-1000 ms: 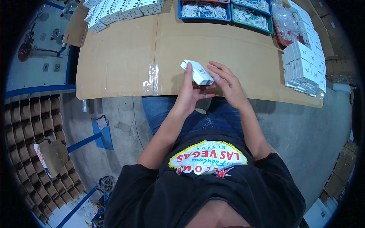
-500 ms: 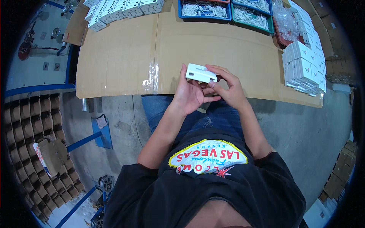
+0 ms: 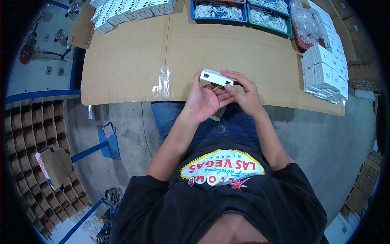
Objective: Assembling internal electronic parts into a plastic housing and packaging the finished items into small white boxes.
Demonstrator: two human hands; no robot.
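Over the table's near edge I hold a small flat white box (image 3: 217,77) in both hands. Its long narrow side, with a dark square near each end, faces me. My left hand (image 3: 203,99) has its palm turned up, the thumb against the box's left end and the fingers reaching underneath. At the right end, my right hand (image 3: 245,91) grips the box between thumb and fingers. Part of the underside and some fingertips are hidden.
Brown cardboard (image 3: 126,61) covers the table. White boxes (image 3: 325,73) are stacked at the right, beside clear plastic bags (image 3: 306,26). Blue (image 3: 219,20) and green trays (image 3: 270,28) of small white pieces stand at the back. White blocks (image 3: 134,12) fill the far left.
The white box has tipped, so its top face shows less and its narrow side more. My left fingers have shifted beneath it, while both hands stay in nearly the same place.
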